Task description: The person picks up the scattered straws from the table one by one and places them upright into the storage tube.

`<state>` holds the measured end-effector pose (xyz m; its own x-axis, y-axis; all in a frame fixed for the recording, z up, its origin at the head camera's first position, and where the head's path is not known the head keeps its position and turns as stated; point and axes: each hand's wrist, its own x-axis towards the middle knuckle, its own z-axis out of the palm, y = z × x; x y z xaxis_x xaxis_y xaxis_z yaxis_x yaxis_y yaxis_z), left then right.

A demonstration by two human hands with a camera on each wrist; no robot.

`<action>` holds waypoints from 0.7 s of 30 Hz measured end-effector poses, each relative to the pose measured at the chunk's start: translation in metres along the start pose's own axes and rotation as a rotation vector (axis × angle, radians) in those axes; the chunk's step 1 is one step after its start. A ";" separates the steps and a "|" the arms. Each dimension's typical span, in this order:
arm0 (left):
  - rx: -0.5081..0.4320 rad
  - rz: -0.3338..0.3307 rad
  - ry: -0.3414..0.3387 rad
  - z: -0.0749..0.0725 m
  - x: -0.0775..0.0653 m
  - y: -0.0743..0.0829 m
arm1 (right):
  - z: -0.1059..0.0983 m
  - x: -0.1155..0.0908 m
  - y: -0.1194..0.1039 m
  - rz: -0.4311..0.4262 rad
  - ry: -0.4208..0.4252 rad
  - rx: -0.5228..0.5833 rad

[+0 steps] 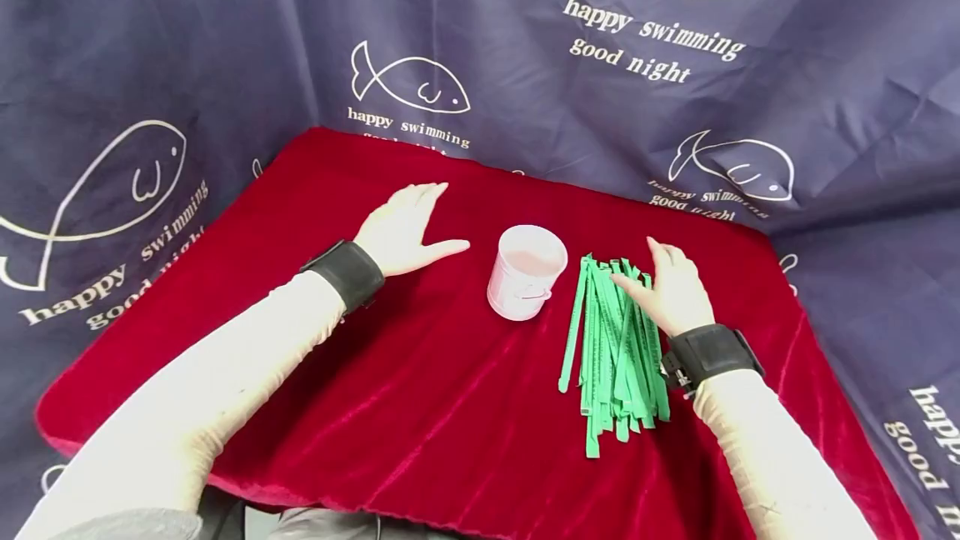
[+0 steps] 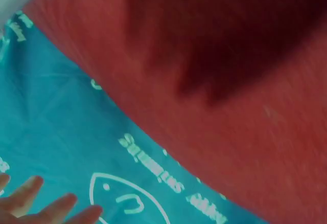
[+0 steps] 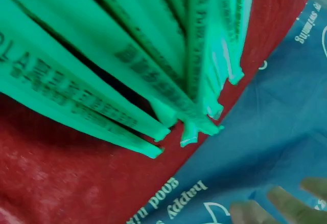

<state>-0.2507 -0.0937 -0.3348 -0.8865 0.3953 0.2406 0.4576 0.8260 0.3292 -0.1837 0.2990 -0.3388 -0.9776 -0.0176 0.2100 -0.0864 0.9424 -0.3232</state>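
Note:
A pile of straws in narrow green printed wrappers (image 1: 615, 348) lies on the red cloth, most of them pointing away from the person. My right hand (image 1: 673, 292) hovers at the pile's right side, fingers straight and thumb stretched over the far ends of the straws. Left of the pile stands a small pale pink bucket (image 1: 517, 286), upright, its thin wire handle hanging down the front. On the bucket's left is my left hand (image 1: 405, 230), palm turned inward, fingers extended and thumb pointing toward it, holding nothing. In the right wrist view the wrapped straws (image 3: 153, 65) fill the upper left.
Red velvety cloth (image 1: 360, 407) covers the table and hangs over its front edge. Dark blue fabric with white fish and lettering (image 1: 487, 40) hangs behind and at both sides. Each wrist wears a black band, such as the left band (image 1: 347, 275).

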 end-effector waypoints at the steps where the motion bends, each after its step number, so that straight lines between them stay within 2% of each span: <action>1: -0.030 -0.002 -0.010 0.001 0.001 0.003 | 0.001 -0.001 0.001 0.010 0.002 0.004; 6: -0.124 -0.024 -0.088 0.012 0.002 0.017 | 0.006 -0.002 0.007 0.038 -0.022 -0.013; 12: -0.186 0.022 -0.138 0.028 0.006 0.033 | 0.012 -0.005 0.012 0.087 -0.133 -0.015; 18: -0.404 0.045 -0.193 0.042 0.012 0.049 | 0.016 -0.005 0.014 0.170 -0.290 0.028; 21: -0.485 0.052 -0.208 0.047 0.015 0.057 | 0.018 -0.004 0.014 0.186 -0.325 0.041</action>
<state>-0.2410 -0.0216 -0.3551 -0.8342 0.5426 0.0981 0.4368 0.5417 0.7181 -0.1843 0.3059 -0.3611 -0.9867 0.0411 -0.1576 0.0971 0.9254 -0.3663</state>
